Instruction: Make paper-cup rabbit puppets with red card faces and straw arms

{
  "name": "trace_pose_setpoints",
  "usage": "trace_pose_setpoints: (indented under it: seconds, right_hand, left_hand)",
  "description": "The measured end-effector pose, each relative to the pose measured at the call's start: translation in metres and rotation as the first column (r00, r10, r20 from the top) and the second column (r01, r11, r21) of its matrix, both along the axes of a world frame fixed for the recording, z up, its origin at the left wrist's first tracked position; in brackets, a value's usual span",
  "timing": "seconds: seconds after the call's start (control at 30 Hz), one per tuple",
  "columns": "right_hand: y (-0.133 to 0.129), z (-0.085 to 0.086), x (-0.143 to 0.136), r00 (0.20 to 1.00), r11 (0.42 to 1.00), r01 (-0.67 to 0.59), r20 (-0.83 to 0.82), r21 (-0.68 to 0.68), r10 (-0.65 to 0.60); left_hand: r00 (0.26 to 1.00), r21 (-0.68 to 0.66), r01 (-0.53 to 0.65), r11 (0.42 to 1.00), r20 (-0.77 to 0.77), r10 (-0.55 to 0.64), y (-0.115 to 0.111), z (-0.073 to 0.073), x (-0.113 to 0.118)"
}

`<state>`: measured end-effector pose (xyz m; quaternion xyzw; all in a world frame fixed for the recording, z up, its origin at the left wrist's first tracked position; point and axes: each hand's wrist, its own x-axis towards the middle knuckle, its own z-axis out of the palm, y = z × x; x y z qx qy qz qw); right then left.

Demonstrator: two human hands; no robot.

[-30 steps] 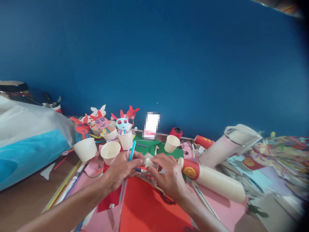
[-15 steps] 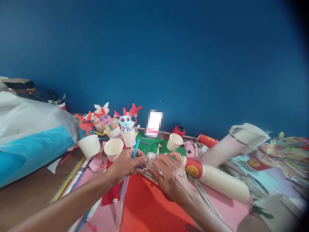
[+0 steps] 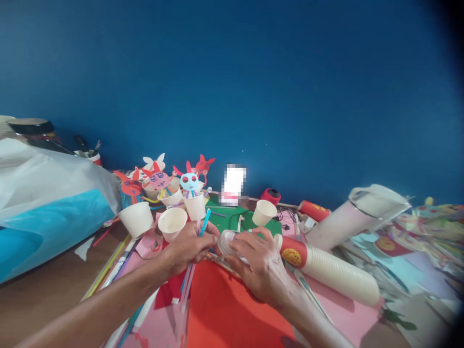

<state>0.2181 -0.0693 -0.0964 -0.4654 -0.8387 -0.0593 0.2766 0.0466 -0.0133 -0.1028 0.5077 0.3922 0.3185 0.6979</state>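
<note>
My left hand (image 3: 197, 244) is closed, its fingertips pinched beside a blue strip (image 3: 205, 221) and long clear straws or strips (image 3: 186, 290); exactly what it grips is partly hidden. Against its fingertips is a roll of whitish tape (image 3: 227, 241), held by my right hand (image 3: 255, 258), whose fingers curl over its right side. Both hands are above the near edge of the green sheet (image 3: 224, 218) and the top of a red-orange sheet (image 3: 232, 309). An upright white paper cup (image 3: 172, 224) stands just beyond my left hand.
Paper figures in cups (image 3: 189, 181) stand at the back left. A long stack of cups (image 3: 337, 273) lies right of my right hand, near a leaning pitcher (image 3: 337, 222). One cup (image 3: 264, 213) stands behind. A large plastic bag (image 3: 54, 203) fills the left.
The whole view has shifted slightly, with things appearing a little further right. Both hands keep nearly the same pose; the tape roll's face shows a little more.
</note>
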Motion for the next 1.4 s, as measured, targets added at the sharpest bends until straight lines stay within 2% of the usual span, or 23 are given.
trace_pose_setpoints:
  seconds: [0.07,0.3,0.47,0.63,0.83,1.07,1.23,1.4]
  right_hand:
    - [0.0000,-0.0001,0.0007,1.000,1.000,-0.008,-0.006,-0.014,0.008]
    - [0.0003,-0.0037,0.0003,1.000,1.000,-0.025,0.004,0.003,0.025]
    - [0.0014,-0.0052,0.0008,1.000,0.999,-0.025,-0.013,-0.020,0.025]
    - [0.0018,-0.0066,0.0013,0.999,0.999,-0.040,0.007,-0.036,0.040]
    - [0.0014,-0.0039,0.0023,0.999,0.997,-0.031,-0.009,-0.075,0.030]
    - [0.0036,-0.0054,0.0022,0.998,0.993,-0.057,0.010,-0.106,0.059]
    - [0.0041,-0.0074,0.0026,0.996,0.990,-0.082,0.012,-0.114,0.083]
    - [0.0054,-0.0054,0.0055,0.996,0.984,-0.092,-0.028,-0.156,0.088]
  left_hand:
    - [1.000,-0.010,0.022,1.000,0.021,-0.022,-0.0005,-0.0007,-0.0006]
    - [0.997,0.012,0.000,1.000,-0.074,0.001,-0.0007,-0.0015,0.0002]
    - [0.997,0.029,0.014,0.999,-0.074,-0.011,-0.0013,-0.0012,0.0005]
    - [0.990,0.054,-0.040,0.998,-0.135,0.047,-0.0014,-0.0019,0.0031]
    - [1.000,0.023,0.019,1.000,-0.013,-0.018,-0.0007,-0.0031,0.0001]
    - [0.996,0.007,0.018,1.000,-0.090,-0.017,-0.0011,-0.0017,0.0024]
    - [0.988,0.025,-0.023,0.999,-0.151,0.027,-0.0004,-0.0048,0.0056]
    - [0.998,0.006,0.021,1.000,-0.051,-0.021,0.0008,-0.0072,0.0041]
